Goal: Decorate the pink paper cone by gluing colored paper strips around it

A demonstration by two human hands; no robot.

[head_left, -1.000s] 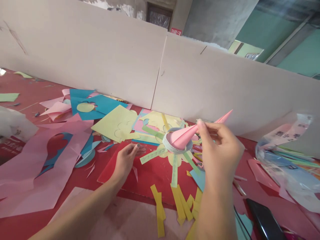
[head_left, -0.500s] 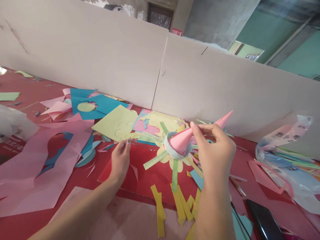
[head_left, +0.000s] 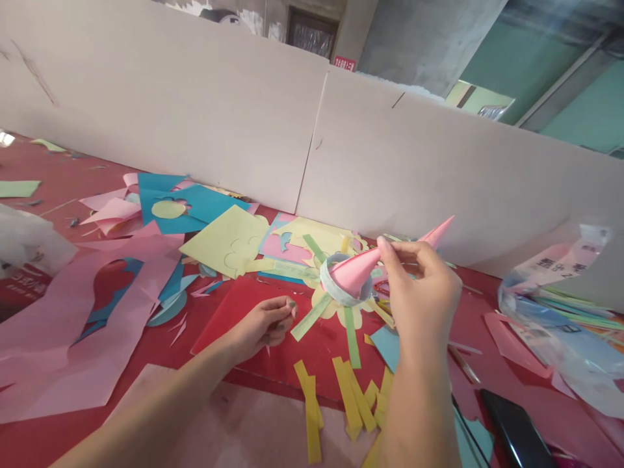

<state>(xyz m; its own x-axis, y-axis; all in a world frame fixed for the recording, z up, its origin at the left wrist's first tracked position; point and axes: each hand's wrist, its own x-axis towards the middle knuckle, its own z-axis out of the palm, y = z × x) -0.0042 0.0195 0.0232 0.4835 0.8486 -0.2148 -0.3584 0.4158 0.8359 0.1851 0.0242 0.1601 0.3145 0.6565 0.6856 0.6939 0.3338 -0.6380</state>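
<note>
A rolled pink paper piece (head_left: 353,272) is pinched between the thumb and fingers of my right hand (head_left: 422,279). Its lower part sits inside a pale blue paper ring (head_left: 341,294), and a pink point sticks out beyond my fingers. Green strips (head_left: 312,316) and pale yellow petals (head_left: 355,318) spread out around the ring. Left of these, above a red sheet (head_left: 224,312), my left hand (head_left: 273,322) has its fingers curled together near the tip of a green strip; whether anything is between them is hidden.
Yellow strips (head_left: 312,416) lie in front. Pink cut paper (head_left: 112,351), blue paper (head_left: 209,208) and a pale green sheet (head_left: 231,240) are at the left. A black phone (head_left: 517,429) and a plastic bag (head_left: 556,312) are at the right. A white board (head_left: 195,110) stands behind.
My left hand has moved right and toward me, away from the end of the long pale green strip. The flower with its strips has turned slightly; my right hand has barely shifted.
</note>
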